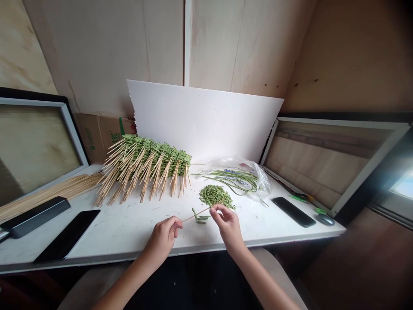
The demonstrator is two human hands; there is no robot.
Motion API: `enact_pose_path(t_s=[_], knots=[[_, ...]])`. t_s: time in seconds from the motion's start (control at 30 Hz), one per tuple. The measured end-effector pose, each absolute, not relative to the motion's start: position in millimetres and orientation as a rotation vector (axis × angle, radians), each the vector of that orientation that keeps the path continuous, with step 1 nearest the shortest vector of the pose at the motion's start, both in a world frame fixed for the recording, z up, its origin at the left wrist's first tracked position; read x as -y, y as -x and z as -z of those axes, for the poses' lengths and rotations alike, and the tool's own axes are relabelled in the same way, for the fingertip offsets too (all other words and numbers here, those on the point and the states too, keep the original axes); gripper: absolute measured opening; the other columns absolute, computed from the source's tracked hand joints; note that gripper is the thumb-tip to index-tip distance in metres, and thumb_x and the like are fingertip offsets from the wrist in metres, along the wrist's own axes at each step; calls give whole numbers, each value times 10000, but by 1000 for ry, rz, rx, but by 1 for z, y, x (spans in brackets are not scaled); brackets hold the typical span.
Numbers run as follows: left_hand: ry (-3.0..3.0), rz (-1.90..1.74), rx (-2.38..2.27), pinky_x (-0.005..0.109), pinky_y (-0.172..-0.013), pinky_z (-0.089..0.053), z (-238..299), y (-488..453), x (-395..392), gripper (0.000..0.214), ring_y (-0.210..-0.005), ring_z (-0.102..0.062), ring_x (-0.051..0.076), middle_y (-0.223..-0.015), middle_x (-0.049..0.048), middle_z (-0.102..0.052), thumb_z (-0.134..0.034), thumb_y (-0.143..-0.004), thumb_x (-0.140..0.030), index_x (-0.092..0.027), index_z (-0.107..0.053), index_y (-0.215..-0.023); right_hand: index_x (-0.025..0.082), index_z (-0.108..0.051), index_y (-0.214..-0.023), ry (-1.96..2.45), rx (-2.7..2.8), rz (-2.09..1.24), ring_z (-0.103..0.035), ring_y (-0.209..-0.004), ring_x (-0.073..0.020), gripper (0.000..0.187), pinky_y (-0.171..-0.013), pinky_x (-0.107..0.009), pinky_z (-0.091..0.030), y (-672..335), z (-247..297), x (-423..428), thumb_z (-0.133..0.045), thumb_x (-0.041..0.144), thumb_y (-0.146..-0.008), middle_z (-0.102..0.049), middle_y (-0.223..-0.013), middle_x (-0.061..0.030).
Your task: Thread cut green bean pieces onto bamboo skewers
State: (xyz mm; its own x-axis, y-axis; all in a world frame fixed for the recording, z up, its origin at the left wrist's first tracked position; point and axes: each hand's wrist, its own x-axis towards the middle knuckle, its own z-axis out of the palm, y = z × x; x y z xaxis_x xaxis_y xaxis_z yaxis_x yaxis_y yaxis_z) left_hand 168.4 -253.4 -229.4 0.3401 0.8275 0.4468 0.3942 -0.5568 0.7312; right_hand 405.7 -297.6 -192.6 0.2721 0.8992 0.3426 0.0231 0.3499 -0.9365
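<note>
My left hand (167, 230) is closed in a pinch on one end of a thin bamboo skewer (190, 218), which slants up to the right. At the other end, the fingers of my right hand (226, 221) pinch around the skewer's tip; whether a green piece is also between them I cannot make out. Just behind the skewer's middle is a short green piece (194, 212), and several more cut pieces (202, 218) lie on the table close by. Beyond my right hand sits a heap of short cut green pieces (217, 196), resembling chopped long beans.
A big stack of filled skewers (145, 161) stands back left, sticks pointing forward. Bare skewers (74, 183), a black device (38, 215) and a black tablet (69, 234) lie left. At right are a plastic bag (263, 183) with long green stalks (235, 178), and a phone (293, 211).
</note>
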Motion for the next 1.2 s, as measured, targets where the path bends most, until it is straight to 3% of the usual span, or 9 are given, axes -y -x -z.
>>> enact_pose_path(t_s=[0.57,0.87,1.0,1.2], knots=[[-2173,-1127,-1033,234,-590,-428,222,-173,267,253,-543,-522,135,-609,-10,-546,-442,-946,-169,-176,-645,-795,220,-769,-831,1060,1332,-723,-635,-872,-227,248,-760,-330,-490,-394,211,297,-774,462,-883,-723,-862,-61],[-2108,-1119,-1106,245,-593,-426,221,-171,259,360,-543,-540,141,-621,-2,-569,-423,-1029,-334,-175,-691,-849,227,-802,-959,1120,1330,-825,-698,-938,-262,295,-791,-363,-530,-403,213,288,-770,509,-877,-777,-1044,-90],[-2059,-1132,-1161,253,-590,-413,222,-168,251,379,-545,-535,148,-624,0,-574,-418,-1029,-378,-178,-688,-854,253,-799,-1022,1281,1602,-490,-650,-1004,-291,267,-849,-425,-526,-420,216,283,-650,470,-975,-762,-1049,-97],[-2028,-1106,-1176,265,-607,-411,224,-166,249,410,-566,-535,157,-623,-2,-559,-400,-1035,-427,-183,-670,-846,271,-787,-1103,1390,1963,62,-577,-1020,-308,239,-865,-456,-500,-428,238,277,-572,221,-1015,-727,-1026,-114]])
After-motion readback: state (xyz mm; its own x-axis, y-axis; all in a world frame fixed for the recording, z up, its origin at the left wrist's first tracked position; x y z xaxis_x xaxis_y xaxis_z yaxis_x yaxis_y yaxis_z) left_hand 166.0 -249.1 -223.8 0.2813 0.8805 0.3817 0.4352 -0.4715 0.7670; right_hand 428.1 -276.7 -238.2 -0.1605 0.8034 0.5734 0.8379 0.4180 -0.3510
